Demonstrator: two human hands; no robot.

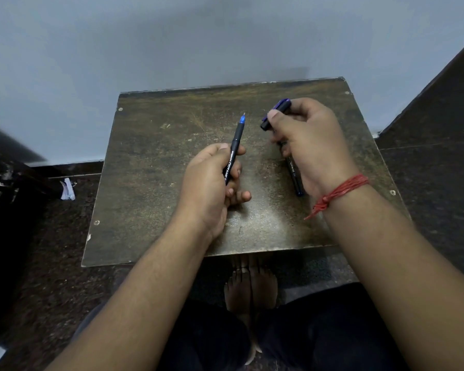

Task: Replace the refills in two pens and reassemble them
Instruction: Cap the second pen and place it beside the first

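both forearms reach in from the bottom edge toward the counter (pixel 150 183), and between them, lower down, bare feet (pixel 249 287) rest on the dark floor (pixel 38 250).

left hand (pixel 212 180), near the middle of the counter, is clamped around a black pen (pixel 235 148). its barrel runs up through the fist and points toward 12 o'clock, tilted a little to 1. the blue tip (pixel 242 119) is bare, with no cap on it, and sticks out well above the thumb. white lettering shows on the barrel.

right hand (pixel 308 145), at 2 o'clock from the left one and apart from it, is closed on a cap (pixel 275 113): dark with a purple-blue clip, pinched between thumb and forefinger at the top of the fist. a second pen (pixel 295 178) runs under this hand, from the curled lower fingers down toward 5 o'clock, its blue end showing just beside the wrist. whether the lower fingers grip it or it simply lies on the counter under the palm, i cannot tell.

a red thread band (pixel 340 191) is tied around the right wrist.

the counter is a worn brown board set against a pale wall (pixel 172 44). at 9 o'clock, off the board, a small scrap of white paper (pixel 67 188) lies on the floor.
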